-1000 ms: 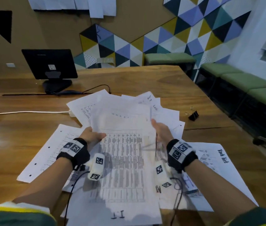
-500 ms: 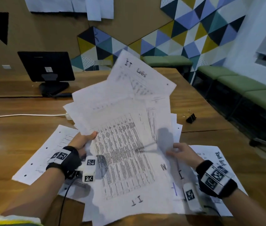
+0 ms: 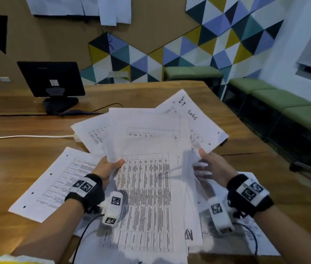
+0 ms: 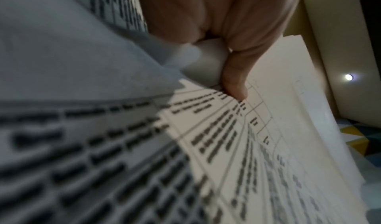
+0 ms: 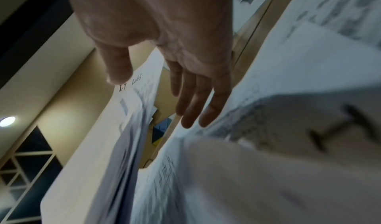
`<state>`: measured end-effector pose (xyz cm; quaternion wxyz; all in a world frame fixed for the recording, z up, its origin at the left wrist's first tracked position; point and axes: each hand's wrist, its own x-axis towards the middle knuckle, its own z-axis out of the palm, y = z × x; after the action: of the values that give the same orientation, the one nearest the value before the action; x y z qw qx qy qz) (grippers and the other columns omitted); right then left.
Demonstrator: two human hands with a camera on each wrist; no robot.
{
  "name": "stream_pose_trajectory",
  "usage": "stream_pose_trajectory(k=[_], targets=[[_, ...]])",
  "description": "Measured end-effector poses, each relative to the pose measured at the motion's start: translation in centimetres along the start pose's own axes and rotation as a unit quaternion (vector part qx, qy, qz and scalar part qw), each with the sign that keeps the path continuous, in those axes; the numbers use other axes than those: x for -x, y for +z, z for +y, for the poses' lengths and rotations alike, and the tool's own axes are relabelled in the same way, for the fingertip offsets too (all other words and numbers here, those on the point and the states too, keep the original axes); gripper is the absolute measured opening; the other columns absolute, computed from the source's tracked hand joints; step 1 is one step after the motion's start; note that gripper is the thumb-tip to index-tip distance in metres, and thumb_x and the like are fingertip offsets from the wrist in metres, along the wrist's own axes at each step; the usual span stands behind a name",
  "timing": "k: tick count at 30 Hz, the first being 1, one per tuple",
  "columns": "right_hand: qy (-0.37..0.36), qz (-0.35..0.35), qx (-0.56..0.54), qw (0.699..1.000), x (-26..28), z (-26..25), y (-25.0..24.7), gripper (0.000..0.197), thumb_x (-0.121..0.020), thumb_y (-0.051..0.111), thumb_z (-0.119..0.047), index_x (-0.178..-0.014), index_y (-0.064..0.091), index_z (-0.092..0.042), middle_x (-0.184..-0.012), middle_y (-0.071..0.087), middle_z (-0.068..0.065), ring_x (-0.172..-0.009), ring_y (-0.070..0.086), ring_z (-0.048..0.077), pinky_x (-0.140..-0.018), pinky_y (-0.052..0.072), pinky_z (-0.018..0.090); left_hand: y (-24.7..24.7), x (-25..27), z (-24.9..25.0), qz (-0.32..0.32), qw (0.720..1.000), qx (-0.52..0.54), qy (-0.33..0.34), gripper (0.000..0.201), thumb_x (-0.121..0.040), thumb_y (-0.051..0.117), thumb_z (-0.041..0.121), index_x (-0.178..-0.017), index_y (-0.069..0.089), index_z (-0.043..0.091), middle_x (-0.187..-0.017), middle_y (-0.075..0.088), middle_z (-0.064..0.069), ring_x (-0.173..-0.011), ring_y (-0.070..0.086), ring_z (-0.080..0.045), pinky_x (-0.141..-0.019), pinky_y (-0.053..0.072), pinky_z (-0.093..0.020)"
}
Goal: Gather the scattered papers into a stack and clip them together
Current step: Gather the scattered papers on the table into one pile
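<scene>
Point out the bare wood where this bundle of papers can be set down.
Bare table lies left of the punched sheet, below the white cable. More lies beyond the papers, right of the monitor. The middle is crowded: the left hand, the right hand and loose sheets.

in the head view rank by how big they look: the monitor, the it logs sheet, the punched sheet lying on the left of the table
1. Punched sheet, largest, though it lies nearer the camera.
2. IT LOGS sheet and monitor: too close to rank, since other papers cover part of the sheet.
</scene>
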<state>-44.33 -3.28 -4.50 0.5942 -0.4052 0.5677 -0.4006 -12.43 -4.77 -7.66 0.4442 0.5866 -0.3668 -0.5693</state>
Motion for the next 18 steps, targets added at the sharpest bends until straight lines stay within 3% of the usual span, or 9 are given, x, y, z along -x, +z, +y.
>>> stream_pose_trajectory(k=[2, 5, 7, 9, 13, 18], targets=[[-0.003, 0.019, 0.001, 1.000, -0.8, -0.7, -0.2, 0.041, -0.087, 0.059, -0.026, -0.121, 0.055, -0.004, -0.106, 0.062, 0.013, -0.090, 0.060, 0.032, -0.085, 0.049, 0.045, 0.8, 0.7, 0.2, -0.023, 1.000, -0.012, 0.008, 0.021, -0.086, 0.053, -0.002, -0.106, 0.055, 0.003, -0.093, 0.062, -0.007, -0.105, 0.054, -0.028, -0.099, 0.039, -0.037], [0.018, 0.073, 0.009, 0.997, -1.9, -0.5, 0.0, 0.032, -0.091, 0.053, -0.011, -0.117, 0.052, 0.008, -0.106, 0.058, 0.019, -0.082, 0.057, 0.032, -0.071, 0.048, 0.041, 1.8, 1.3, 0.4, -0.028, 0.999, -0.031, 0.016, 0.038, -0.085, 0.053, -0.004, -0.122, 0.048, -0.002, -0.102, 0.063, -0.011, -0.093, 0.058, -0.024, -0.092, 0.043, -0.033], [0.043, 0.079, 0.022, 0.996, -2.4, -0.2, -0.1, 0.035, -0.092, 0.050, -0.007, -0.124, 0.048, 0.008, -0.117, 0.056, 0.021, -0.094, 0.056, 0.036, -0.067, 0.048, 0.038, 1.9, 1.4, 0.6, 0.003, 0.997, -0.072, 0.033, 0.036, -0.086, 0.053, -0.002, -0.122, 0.049, -0.005, -0.110, 0.062, -0.017, -0.094, 0.058, -0.027, -0.088, 0.045, -0.034], [0.057, 0.074, 0.046, 0.995, -2.7, 0.0, -0.8, 0.040, -0.091, 0.050, -0.003, -0.131, 0.044, 0.003, -0.129, 0.053, 0.022, -0.108, 0.053, 0.037, -0.071, 0.049, 0.042, 1.3, 1.2, 0.7, 0.077, 0.982, -0.159, 0.061, 0.028, -0.087, 0.054, 0.005, -0.113, 0.055, -0.006, -0.107, 0.063, -0.018, -0.096, 0.059, -0.028, -0.085, 0.046, -0.036], [0.091, 0.065, 0.150, 0.982, -2.7, -0.3, -2.3, 0.039, -0.091, 0.049, -0.001, -0.130, 0.044, 0.003, -0.134, 0.051, 0.023, -0.120, 0.049, 0.039, -0.099, 0.041, 0.051, -1.3, 0.1, 1.0, 0.191, 0.962, -0.193, 0.031, 0.029, -0.086, 0.058, 0.013, -0.107, 0.060, -0.007, -0.112, 0.064, -0.026, -0.106, 0.059, -0.038, -0.097, 0.046, -0.045], [0.128, -0.013, 0.331, 0.935, -3.0, -1.0, -1.0, 0.036, -0.088, 0.057, -0.017, -0.119, 0.053, 0.000, -0.125, 0.058, 0.019, -0.115, 0.055, 0.037, -0.099, 0.044, 0.052, -2.2, -0.4, 0.9, 0.167, 0.970, -0.175, 0.025, 0.032, -0.087, 0.054, 0.014, -0.112, 0.056, -0.005, -0.116, 0.062, -0.024, -0.108, 0.057, -0.036, -0.101, 0.042, -0.046]])
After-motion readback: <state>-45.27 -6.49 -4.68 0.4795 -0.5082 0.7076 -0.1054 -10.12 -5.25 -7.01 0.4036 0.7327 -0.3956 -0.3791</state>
